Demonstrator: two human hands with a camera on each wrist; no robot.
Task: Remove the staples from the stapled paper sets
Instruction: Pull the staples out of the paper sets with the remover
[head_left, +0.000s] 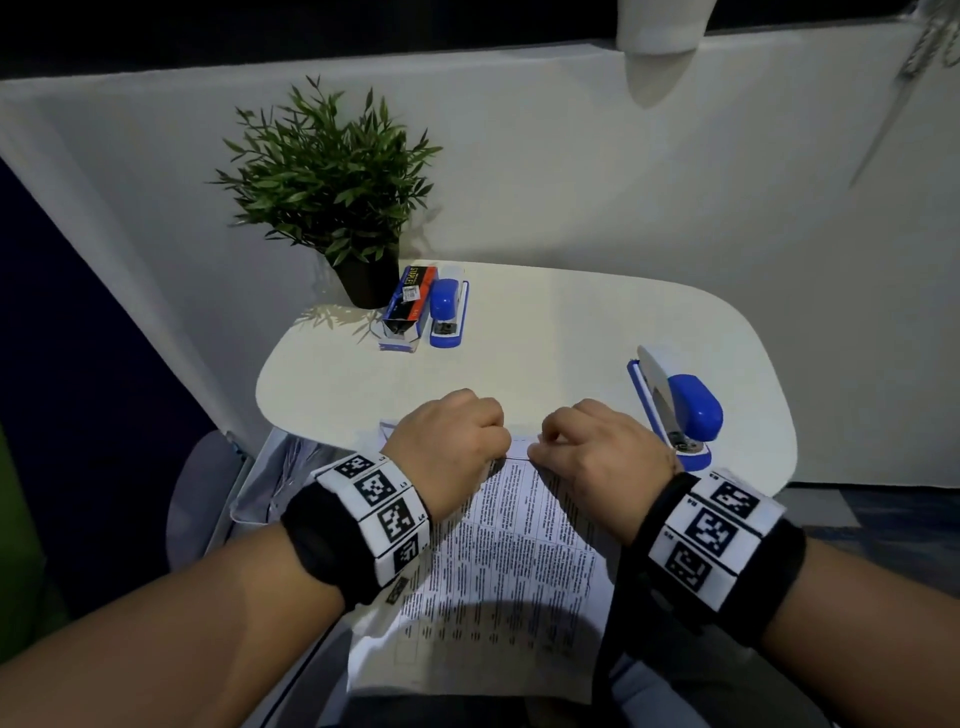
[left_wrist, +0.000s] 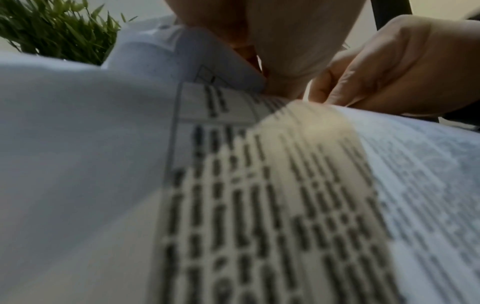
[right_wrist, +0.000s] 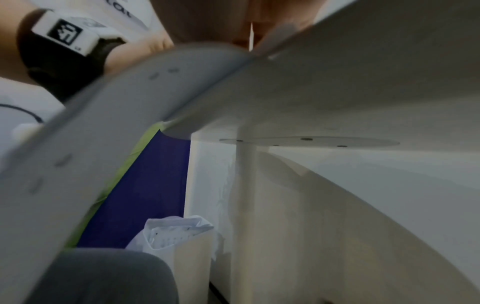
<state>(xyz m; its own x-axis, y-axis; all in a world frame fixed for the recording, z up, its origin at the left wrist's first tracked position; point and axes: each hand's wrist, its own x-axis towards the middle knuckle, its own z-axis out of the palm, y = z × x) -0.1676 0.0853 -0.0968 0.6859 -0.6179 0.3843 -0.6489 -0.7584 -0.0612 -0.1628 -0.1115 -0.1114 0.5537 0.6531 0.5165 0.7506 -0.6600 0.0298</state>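
Left hand (head_left: 451, 446) and right hand (head_left: 597, 452), fingers curled, both pinch the top edge of the white printed paper set (head_left: 498, 561); blue-and-white plastic stapler (head_left: 675, 410) just beyond right hand.

A small office-style desk corner is showing itself here: a rounded white table (head_left: 571, 332) is sitting against a white partition (head_left: 571, 171), with two blue staplers (head_left: 449, 312), a staple box (head_left: 408, 306) and a potted plant (head_left: 332, 182) standing toward the frame's upper left.
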